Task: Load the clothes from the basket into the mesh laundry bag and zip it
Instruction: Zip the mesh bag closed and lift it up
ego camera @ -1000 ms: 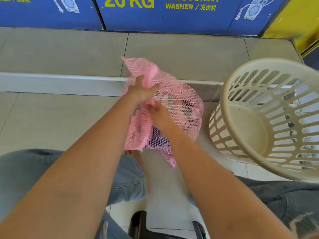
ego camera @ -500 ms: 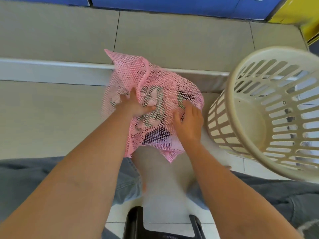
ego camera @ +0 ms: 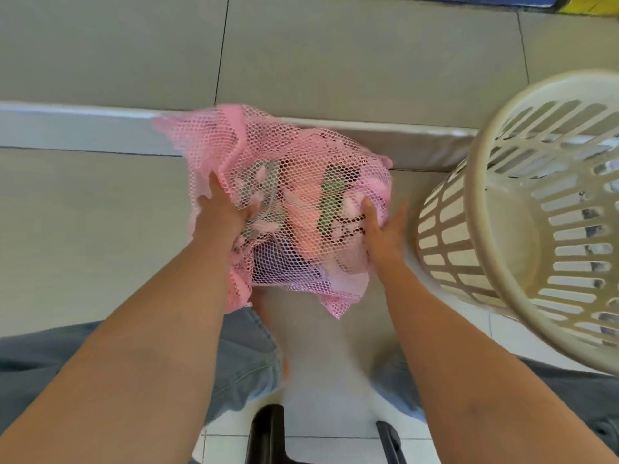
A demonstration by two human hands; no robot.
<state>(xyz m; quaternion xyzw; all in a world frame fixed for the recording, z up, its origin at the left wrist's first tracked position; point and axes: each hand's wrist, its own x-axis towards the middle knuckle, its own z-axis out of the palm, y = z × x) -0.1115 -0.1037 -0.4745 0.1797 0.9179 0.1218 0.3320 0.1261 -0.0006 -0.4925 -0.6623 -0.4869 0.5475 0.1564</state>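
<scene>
A pink mesh laundry bag [ego camera: 294, 182] bulges with clothes; floral grey, pink and dark fabric shows through the netting. It sits in front of my knees, low over the tiled floor. My left hand [ego camera: 221, 212] presses against the bag's left side with fingers spread. My right hand [ego camera: 382, 229] cups the bag's right side, fingers curled into the mesh. A small zipper pull shows at the bag's lower left edge. The cream slatted laundry basket [ego camera: 485, 209] stands tilted at the right, and its visible inside holds no clothes.
A low white step [ego camera: 67, 128] runs across the floor behind the bag. My legs in blue jeans [ego camera: 241, 356] frame the lower view. A black stool's legs [ego camera: 268, 433] show at the bottom edge. Blue washer panels sit at the top right corner.
My hands came down from the bag's top and moved apart to its two sides. The bag dropped and flattened wider. The camera tilted further down.
</scene>
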